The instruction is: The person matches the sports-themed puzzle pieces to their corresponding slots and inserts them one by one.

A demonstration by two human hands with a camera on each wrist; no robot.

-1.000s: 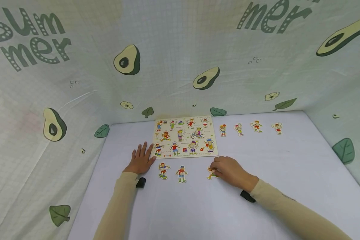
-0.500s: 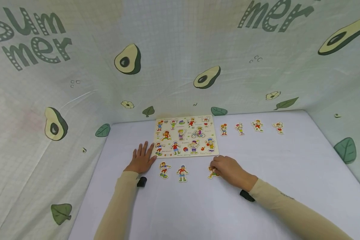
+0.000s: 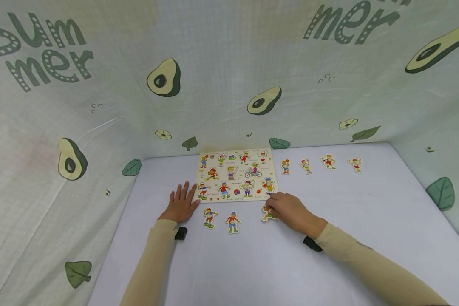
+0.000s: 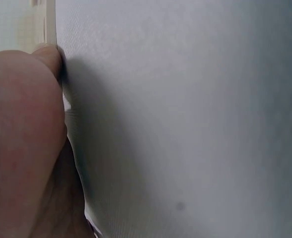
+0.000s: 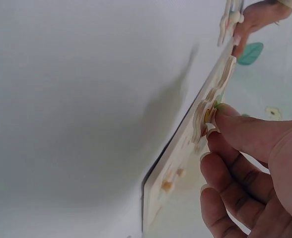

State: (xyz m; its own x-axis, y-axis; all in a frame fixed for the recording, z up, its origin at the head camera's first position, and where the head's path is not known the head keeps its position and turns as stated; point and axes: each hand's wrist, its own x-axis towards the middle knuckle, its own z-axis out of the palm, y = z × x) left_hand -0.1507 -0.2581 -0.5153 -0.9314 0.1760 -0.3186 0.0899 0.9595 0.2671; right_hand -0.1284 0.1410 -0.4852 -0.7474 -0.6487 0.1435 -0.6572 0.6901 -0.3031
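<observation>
Currently R hand point(image 3: 292, 211) pinches runner pc point(image 3: 268, 213) near puzzle board point(image 3: 258, 182)'s front edge; L hand point(image 3: 177, 205), fingers straight, touches its left edge. Prob. carry step; next move calls for lining pc up w/ matching runner pic point(image 3: 212, 173).

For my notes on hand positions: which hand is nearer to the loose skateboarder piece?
Left. The left hand lies just left of the skateboarder piece; the right hand is farther off, to its right, pinching another piece.
</observation>
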